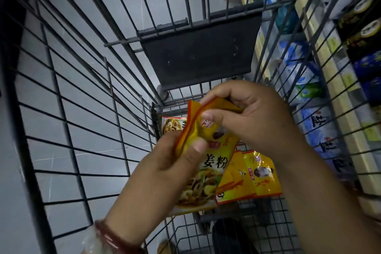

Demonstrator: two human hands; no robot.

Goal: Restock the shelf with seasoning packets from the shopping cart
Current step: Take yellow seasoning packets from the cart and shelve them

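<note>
Both hands are inside a wire shopping cart [68, 121]. My left hand [175, 163] grips a small stack of yellow seasoning packets [212, 163] by their left edge, thumb on the front packet. My right hand [253, 117] pinches the top edge of the same stack from above. More yellow packets [259, 173] lie on the cart floor just to the right, partly under my right forearm. Another packet [172, 126] shows behind the held stack.
The cart's dark folded seat flap [198, 53] stands ahead. Store shelves [350, 121] run along the right, holding blue and white bags [321, 130] and dark packages [362, 33]. Grey tiled floor lies to the left beyond the cart wires.
</note>
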